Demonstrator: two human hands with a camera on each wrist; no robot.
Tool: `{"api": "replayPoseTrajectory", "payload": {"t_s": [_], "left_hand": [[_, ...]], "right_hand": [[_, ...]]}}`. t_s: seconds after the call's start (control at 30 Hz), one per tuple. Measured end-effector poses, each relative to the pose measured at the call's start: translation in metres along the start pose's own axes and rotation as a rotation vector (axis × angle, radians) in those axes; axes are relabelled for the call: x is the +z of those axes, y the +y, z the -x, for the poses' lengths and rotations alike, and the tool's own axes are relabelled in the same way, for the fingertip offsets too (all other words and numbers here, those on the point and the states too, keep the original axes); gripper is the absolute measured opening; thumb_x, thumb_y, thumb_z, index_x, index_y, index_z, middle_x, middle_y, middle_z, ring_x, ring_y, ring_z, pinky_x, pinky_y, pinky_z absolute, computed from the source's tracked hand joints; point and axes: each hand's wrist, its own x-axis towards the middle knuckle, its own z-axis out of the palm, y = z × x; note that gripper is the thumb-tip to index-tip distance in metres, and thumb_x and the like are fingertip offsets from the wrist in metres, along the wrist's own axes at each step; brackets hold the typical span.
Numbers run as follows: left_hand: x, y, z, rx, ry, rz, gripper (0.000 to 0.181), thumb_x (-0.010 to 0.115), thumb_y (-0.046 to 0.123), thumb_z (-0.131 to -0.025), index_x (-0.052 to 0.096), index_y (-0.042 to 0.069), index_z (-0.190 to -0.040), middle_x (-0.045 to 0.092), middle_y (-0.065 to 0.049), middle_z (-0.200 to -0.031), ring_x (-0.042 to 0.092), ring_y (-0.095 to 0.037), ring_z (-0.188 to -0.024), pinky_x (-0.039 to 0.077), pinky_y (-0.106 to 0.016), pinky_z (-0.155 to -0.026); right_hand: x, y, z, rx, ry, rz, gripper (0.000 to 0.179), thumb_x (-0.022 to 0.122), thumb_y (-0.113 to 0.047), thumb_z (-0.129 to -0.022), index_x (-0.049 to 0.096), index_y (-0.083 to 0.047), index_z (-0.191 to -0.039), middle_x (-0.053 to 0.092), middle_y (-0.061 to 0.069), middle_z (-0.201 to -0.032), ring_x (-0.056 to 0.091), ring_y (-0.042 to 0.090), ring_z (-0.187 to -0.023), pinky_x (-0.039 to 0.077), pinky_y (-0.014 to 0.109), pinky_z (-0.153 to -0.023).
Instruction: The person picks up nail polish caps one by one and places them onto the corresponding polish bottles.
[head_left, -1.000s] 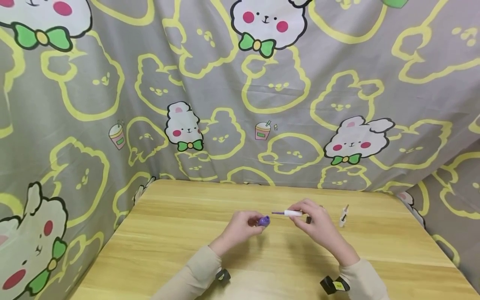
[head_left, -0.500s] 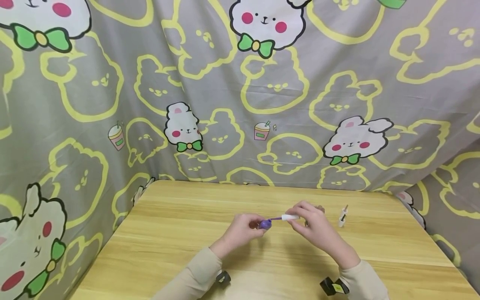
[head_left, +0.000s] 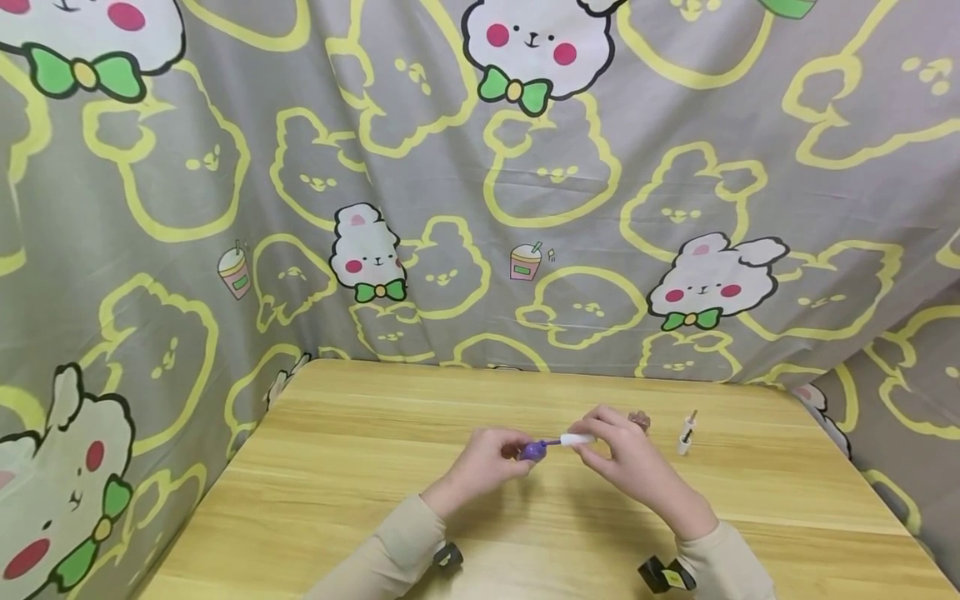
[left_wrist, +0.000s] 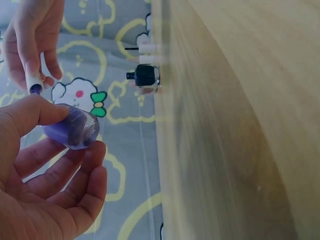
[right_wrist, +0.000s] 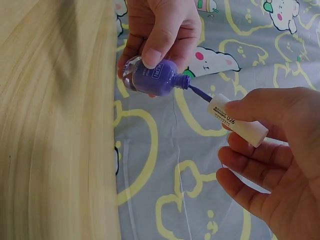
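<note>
My left hand (head_left: 483, 457) pinches a bottle of purple nail polish (right_wrist: 161, 77) between thumb and fingers, tilted with its uncapped neck toward the right. The right hand (head_left: 630, 450) pinches the white cap (right_wrist: 235, 120) of a nail polish brush, marked 026. From the cap extends a purple-coated brush (right_wrist: 200, 93), its far end at the bottle's mouth. How far the tip reaches inside cannot be made out. In the left wrist view, the bottle's rounded clear base faces the camera, and the thumb covers part of its side.
A dark nail polish bottle (left_wrist: 145, 75) stands uncapped on the wooden table (head_left: 360, 417). White brush caps (head_left: 684, 444) stand to the right of the right hand. A brownish object (head_left: 640, 420) shows partly behind that hand. A patterned curtain (head_left: 450, 275) hangs behind the table.
The right hand has moved left and slightly down, bringing the brush from apart to the bottle's mouth. The left hand has tilted the bottle slightly and lowered it a little.
</note>
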Motion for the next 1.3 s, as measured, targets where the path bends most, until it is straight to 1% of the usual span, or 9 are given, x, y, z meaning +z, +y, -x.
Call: {"api": "replayPoseTrajectory", "payload": {"t_s": [0.2, 0.4, 0.57, 0.7, 0.87, 1.17, 1.23, 1.3], "left_hand": [[0.001, 0.0, -0.002, 0.015, -0.006, -0.029, 0.02, 0.074, 0.012, -0.082, 0.075, 0.011, -0.102, 0.076, -0.001, -0.093, 0.058, 0.002, -0.073, 0.05, -0.015, -0.068], [0.003, 0.0, -0.003, 0.032, -0.026, -0.037, 0.02, 0.074, 0.011, -0.082, 0.075, 0.011, -0.101, 0.075, 0.0, -0.093, 0.057, 0.001, -0.074, 0.049, -0.016, -0.069], [0.005, 0.002, -0.002, 0.037, -0.037, -0.016, 0.019, 0.074, 0.009, -0.082, 0.075, 0.011, -0.101, 0.075, 0.0, -0.093, 0.058, 0.001, -0.077, 0.05, -0.016, -0.071], [0.005, 0.005, 0.0, 0.038, -0.036, -0.023, 0.019, 0.074, 0.009, -0.081, 0.075, 0.011, -0.1, 0.074, 0.0, -0.093, 0.058, 0.0, -0.077, 0.05, -0.016, -0.071], [0.005, 0.006, 0.001, 0.034, -0.041, -0.034, 0.019, 0.075, 0.01, -0.081, 0.075, 0.011, -0.101, 0.074, -0.001, -0.093, 0.057, 0.001, -0.076, 0.049, -0.015, -0.069], [0.006, 0.003, 0.001, 0.065, -0.084, -0.046, 0.02, 0.073, 0.009, -0.083, 0.075, 0.01, -0.103, 0.075, -0.002, -0.095, 0.062, -0.002, -0.077, 0.05, -0.013, -0.069], [0.007, 0.002, 0.001, 0.065, -0.089, -0.034, 0.02, 0.073, 0.009, -0.083, 0.074, 0.01, -0.104, 0.075, -0.003, -0.095, 0.062, -0.002, -0.077, 0.051, -0.013, -0.07], [0.008, 0.001, 0.001, 0.057, -0.09, -0.019, 0.021, 0.073, 0.009, -0.083, 0.074, 0.009, -0.104, 0.075, -0.003, -0.096, 0.063, -0.002, -0.077, 0.051, -0.013, -0.071]], "right_hand": [[0.003, 0.0, -0.002, -0.036, 0.008, -0.002, 0.026, 0.081, -0.001, -0.073, 0.07, -0.012, -0.094, 0.063, -0.005, -0.092, 0.06, 0.005, -0.083, 0.055, 0.025, -0.071], [0.009, 0.0, -0.002, -0.041, -0.002, -0.019, 0.027, 0.081, -0.001, -0.074, 0.068, -0.013, -0.094, 0.063, -0.006, -0.093, 0.06, 0.005, -0.085, 0.054, 0.025, -0.072], [0.016, 0.001, -0.001, -0.079, -0.004, -0.043, 0.027, 0.081, -0.001, -0.073, 0.067, -0.012, -0.092, 0.063, -0.005, -0.093, 0.06, 0.006, -0.084, 0.054, 0.024, -0.071], [0.019, 0.001, -0.001, -0.105, -0.003, -0.058, 0.027, 0.081, 0.0, -0.073, 0.067, -0.011, -0.093, 0.063, -0.004, -0.093, 0.059, 0.006, -0.084, 0.053, 0.023, -0.07], [0.02, 0.0, -0.001, -0.102, -0.021, -0.057, 0.026, 0.081, 0.0, -0.073, 0.068, -0.01, -0.093, 0.063, -0.004, -0.093, 0.059, 0.006, -0.084, 0.053, 0.023, -0.069], [0.02, -0.002, 0.001, -0.106, -0.061, -0.058, 0.026, 0.081, -0.002, -0.073, 0.067, -0.01, -0.093, 0.063, -0.004, -0.093, 0.059, 0.006, -0.083, 0.053, 0.023, -0.069], [0.02, -0.002, 0.001, -0.096, -0.059, -0.059, 0.029, 0.082, -0.003, -0.073, 0.067, -0.01, -0.097, 0.064, -0.004, -0.094, 0.061, 0.008, -0.084, 0.054, 0.024, -0.071], [0.02, -0.002, 0.002, -0.075, -0.062, -0.073, 0.034, 0.082, -0.004, -0.073, 0.067, -0.008, -0.104, 0.065, -0.002, -0.099, 0.063, 0.011, -0.087, 0.056, 0.026, -0.073]]}}
